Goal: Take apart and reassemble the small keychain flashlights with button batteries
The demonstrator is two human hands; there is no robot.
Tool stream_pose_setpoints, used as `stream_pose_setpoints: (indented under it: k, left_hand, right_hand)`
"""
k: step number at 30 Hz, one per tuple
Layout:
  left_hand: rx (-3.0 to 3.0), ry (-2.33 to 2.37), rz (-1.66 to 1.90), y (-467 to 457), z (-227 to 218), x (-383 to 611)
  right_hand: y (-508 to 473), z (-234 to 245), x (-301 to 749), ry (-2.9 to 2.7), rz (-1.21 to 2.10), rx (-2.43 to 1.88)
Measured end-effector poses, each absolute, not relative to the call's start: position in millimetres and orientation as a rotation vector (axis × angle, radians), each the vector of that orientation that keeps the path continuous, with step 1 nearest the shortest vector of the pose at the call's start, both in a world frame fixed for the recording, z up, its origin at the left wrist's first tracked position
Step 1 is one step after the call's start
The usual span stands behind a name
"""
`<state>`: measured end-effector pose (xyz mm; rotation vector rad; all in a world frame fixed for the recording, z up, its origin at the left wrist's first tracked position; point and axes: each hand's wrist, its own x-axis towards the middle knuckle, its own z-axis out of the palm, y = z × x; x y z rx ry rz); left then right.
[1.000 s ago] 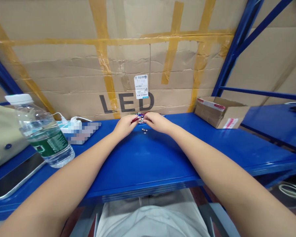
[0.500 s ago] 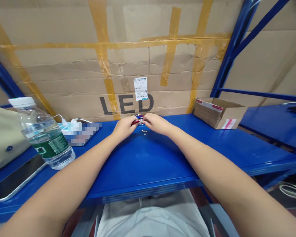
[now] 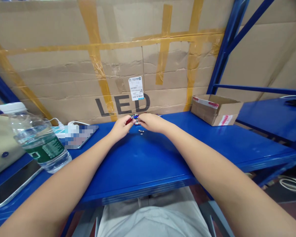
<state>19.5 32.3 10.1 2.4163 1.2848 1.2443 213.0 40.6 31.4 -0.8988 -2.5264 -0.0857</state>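
Your left grip [image 3: 119, 128] is closed, with its fingers pinched on a small red piece [image 3: 129, 120] that projects toward your right grip [image 3: 151, 122]. Your right grip is curled inward, its fingertips [image 3: 140, 120] against a small multicoloured cluster [image 3: 135, 116] directly beside the red piece. You may be holding the cluster with that grip, but the view does not settle it; the parts are too small and too hidden by your fingers to identify.

Both grips are at the far edge of a blue steel shelf [image 3: 138, 171], close together and in front of you. Just below your right grip, a few small silver pieces [image 3: 141, 131] lie loose on the shelf, touching neither grip.

To your left on the shelf stands an upright water bottle [image 3: 37, 141] with a white cap and green label. Beyond it lie a white cable [image 3: 75, 123] and a flat item [image 3: 81, 136] that is pixelated and cannot be identified. A beige bag [image 3: 2, 141] sits at the far left, above a dark, silver-edged tablet [image 3: 12, 187].

To your right, an open cardboard box [image 3: 215, 110] rests near the shelf's back edge. Behind everything stands a taped carton [image 3: 122, 65] printed "LED", with a white label [image 3: 135, 88] stuck to it.
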Motion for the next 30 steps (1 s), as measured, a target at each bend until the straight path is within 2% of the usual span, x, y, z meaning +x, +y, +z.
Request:
stream_pose_setpoints:
  k: [9, 13, 19, 24, 28, 30]
  left_hand:
    - [2.323, 1.366, 1.208, 33.0, 13.8, 16.0]
    - [2.413, 1.494, 1.168, 36.1, 11.5, 9.0]
    - [2.600, 1.473, 0.986, 36.4, 4.4, 10.8]
    - [2.715, 1.456, 0.859, 36.0, 3.6, 9.8]
    - [2.740, 1.374, 0.893, 37.4, 2.3, 7.4]
    - [2.742, 1.307, 0.944, 37.3, 1.7, 8.0]
  right_hand:
    - [54.8, 28.3, 224.8, -2.335, 0.010, -0.929]
    - [70.1, 30.4, 254.2, -2.166, -0.060, -1.230]
    - [92.9, 14.6, 285.6, -2.307, -0.038, -1.544]
    - [92.3, 9.6, 279.9, -2.391, 0.145, -1.554]
    - [74.6, 21.8, 265.8, -2.245, 0.190, -1.412]
    - [63.1, 27.4, 253.8, -2.208, 0.315, -1.304]
